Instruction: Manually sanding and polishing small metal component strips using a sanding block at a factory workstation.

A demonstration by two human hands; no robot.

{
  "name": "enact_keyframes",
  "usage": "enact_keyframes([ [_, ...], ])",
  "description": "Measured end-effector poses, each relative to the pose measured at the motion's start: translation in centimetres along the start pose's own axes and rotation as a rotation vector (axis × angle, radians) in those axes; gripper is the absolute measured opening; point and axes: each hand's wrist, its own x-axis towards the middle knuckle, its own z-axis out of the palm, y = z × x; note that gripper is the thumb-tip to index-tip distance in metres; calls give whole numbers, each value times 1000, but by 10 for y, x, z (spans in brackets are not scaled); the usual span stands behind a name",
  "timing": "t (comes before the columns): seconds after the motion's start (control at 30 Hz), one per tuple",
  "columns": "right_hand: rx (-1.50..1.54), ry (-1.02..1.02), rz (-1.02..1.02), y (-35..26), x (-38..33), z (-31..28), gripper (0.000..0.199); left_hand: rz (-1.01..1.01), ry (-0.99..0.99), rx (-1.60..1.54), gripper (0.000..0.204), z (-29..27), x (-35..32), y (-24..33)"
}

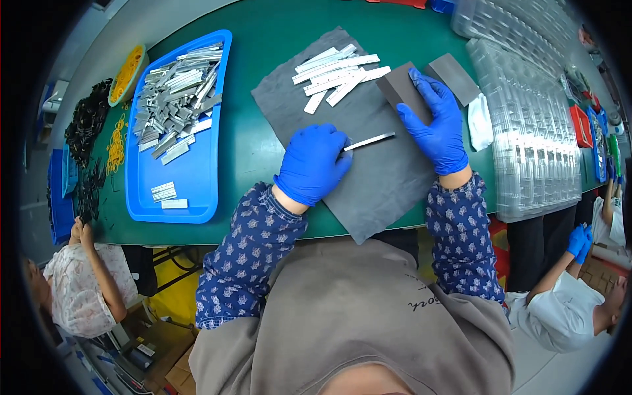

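Observation:
Both my hands wear blue gloves over a dark grey cloth [388, 191] on the green table. My left hand [312, 163] is closed on one end of a short metal ruler [370, 141], whose edge faces up and whose free end points right. In my right hand [436, 122] is a dark grey-brown block [403, 89], gripped between thumb and fingers and held apart from the ruler. Beyond my hands, several silvery rulers [339, 74] lie in a loose pile on the cloth. A second grey block [453, 78] rests just right of my right hand.
A blue tray [172, 209] at left holds many metal pieces. Yellow bands [116, 145] and black ties [89, 187] lie farther left. Stacked clear plastic trays [526, 145] stand at right, with a white cloth [480, 123] beside them. Other people sit at both sides.

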Motion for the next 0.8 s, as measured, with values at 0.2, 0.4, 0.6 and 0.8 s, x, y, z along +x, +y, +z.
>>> enact_keyframes([
  [0.2, -134, 1, -27, -4, -4, 6, 58, -137, -3, -72, 15, 10, 10, -6],
  [0.4, -191, -187, -171, -39, -18, 23, 65, -120, 51, -125, 17, 16, 7, -10],
  [0.6, -377, -148, -66, -23, -1, 14, 63, -125, 33, -119, 17, 11, 8, -5],
  [0.8, -390, -183, -139, -50, -15, 25, 61, -89, 71, -131, 17, 16, 7, -8],
])
